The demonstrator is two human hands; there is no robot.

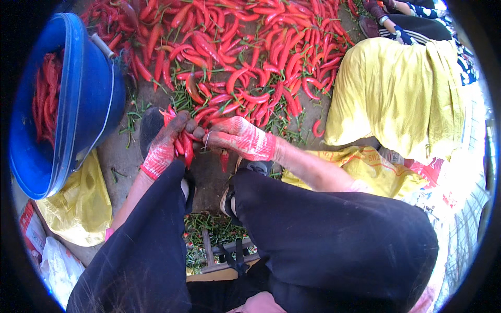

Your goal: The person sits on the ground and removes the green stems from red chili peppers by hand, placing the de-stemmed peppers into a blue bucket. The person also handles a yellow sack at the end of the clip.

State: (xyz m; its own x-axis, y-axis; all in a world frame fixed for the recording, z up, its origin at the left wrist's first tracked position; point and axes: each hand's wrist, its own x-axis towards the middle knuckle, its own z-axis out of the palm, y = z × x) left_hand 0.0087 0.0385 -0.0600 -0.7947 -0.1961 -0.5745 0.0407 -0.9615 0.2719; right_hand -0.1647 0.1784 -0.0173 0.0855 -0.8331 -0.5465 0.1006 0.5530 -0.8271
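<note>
My left hand (166, 137), in a soiled red-and-white knitted glove, is closed around several red chilli peppers (187, 148). Some of them hang below its fingers, and red tips stick out above its thumb side. From the right, my right hand (238, 137) in a matching glove meets it, fingertips together at the end of one chilli between the hands. A thin pale loop, maybe wire or thread, shows at the right fingers. Below that hand is another chilli (224, 160); whether it is held or lies on the ground I cannot tell.
A large heap of red chillies (235, 51) covers the ground ahead, with green stems scattered around. A tilted blue bucket (88, 78) holding chillies stands at left. Yellow woven sacks (395, 94) lie at right. Another person's gloved hand (373, 9) appears at upper right.
</note>
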